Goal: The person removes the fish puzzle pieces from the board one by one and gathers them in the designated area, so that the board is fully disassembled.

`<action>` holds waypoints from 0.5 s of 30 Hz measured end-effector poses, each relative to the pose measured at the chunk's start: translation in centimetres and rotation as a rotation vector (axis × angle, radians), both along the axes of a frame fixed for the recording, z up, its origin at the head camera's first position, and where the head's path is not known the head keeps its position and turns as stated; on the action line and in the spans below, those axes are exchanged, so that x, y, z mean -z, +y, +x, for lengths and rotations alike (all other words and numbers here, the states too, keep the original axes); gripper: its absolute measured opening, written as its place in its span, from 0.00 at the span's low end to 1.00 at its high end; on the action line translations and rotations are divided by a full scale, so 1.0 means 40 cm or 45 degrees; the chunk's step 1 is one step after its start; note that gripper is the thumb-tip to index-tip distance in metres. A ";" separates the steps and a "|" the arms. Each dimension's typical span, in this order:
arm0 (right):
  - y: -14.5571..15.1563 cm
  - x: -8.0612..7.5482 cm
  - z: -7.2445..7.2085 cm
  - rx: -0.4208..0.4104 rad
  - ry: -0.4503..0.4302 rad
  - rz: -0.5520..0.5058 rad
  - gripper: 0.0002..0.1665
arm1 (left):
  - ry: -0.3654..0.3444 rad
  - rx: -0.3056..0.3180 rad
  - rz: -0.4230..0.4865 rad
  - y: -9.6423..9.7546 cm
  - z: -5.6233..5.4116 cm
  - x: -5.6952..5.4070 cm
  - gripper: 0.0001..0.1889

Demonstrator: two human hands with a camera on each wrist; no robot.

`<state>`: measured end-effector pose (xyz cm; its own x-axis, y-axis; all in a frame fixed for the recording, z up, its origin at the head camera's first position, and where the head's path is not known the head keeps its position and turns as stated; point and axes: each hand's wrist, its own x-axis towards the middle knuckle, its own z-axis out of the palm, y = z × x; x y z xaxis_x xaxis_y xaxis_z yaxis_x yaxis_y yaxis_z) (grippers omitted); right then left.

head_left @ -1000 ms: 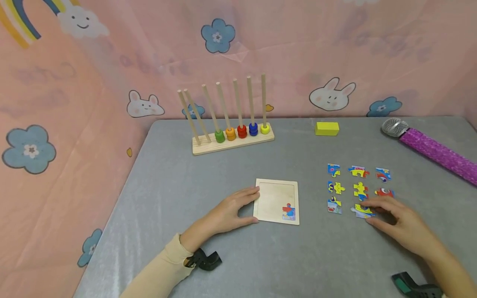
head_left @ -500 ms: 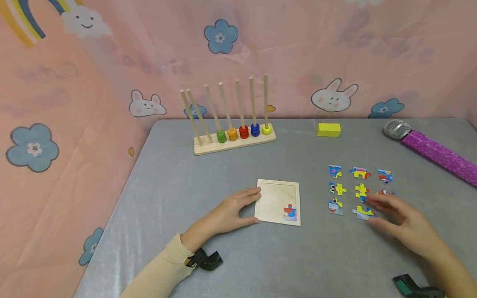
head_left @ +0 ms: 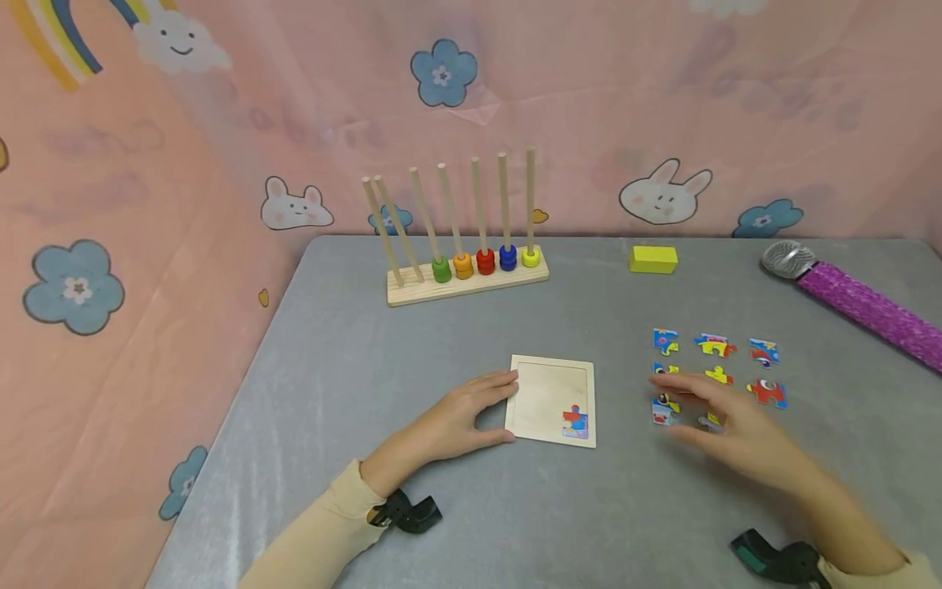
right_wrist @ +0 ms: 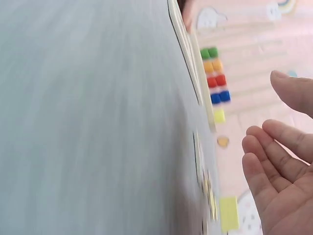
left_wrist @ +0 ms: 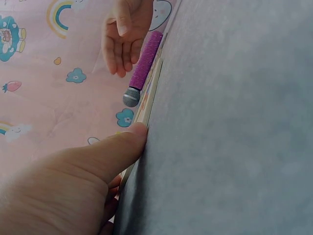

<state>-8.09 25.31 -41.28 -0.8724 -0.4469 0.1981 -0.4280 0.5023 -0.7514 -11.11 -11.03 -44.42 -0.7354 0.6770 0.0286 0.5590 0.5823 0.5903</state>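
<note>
A square wooden puzzle tray (head_left: 548,393) lies on the grey table with one piece (head_left: 576,423) in its lower right corner. At its left edge rests my left hand (head_left: 459,417), fingertips on the rim and thumb (left_wrist: 129,139) against the side. My right hand (head_left: 728,425) hovers above the laid-out jigsaw pieces, fingers extended and apart from the thumb; the right wrist view shows nothing in the palm (right_wrist: 288,181). It partly hides the middle and lower pieces. In the head view, a blue-and-white piece (head_left: 664,413) shows between thumb and fingers, and a red piece (head_left: 769,393) lies beyond the knuckles.
A wooden peg stand (head_left: 471,282) with coloured beads stands at the back. To its right are a yellow block (head_left: 653,259) and a purple glittery microphone (head_left: 861,303). More jigsaw pieces (head_left: 714,344) form the far row. A pink printed cloth (head_left: 559,98) hangs behind.
My right hand has moved left from beside the lower middle pieces to over the left column, uncovering the red piece. My left hand stays at the tray. The view has shifted slightly.
</note>
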 end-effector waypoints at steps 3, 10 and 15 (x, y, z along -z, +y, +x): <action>-0.038 0.001 -0.011 -0.040 -0.005 0.034 0.33 | 0.008 0.003 -0.007 0.001 -0.001 0.003 0.36; -0.117 0.019 -0.031 -0.089 0.011 0.104 0.31 | 0.000 0.005 -0.002 0.000 -0.003 0.007 0.37; -0.156 0.044 -0.035 -0.087 0.035 0.145 0.32 | -0.001 0.005 -0.005 0.000 -0.004 0.008 0.36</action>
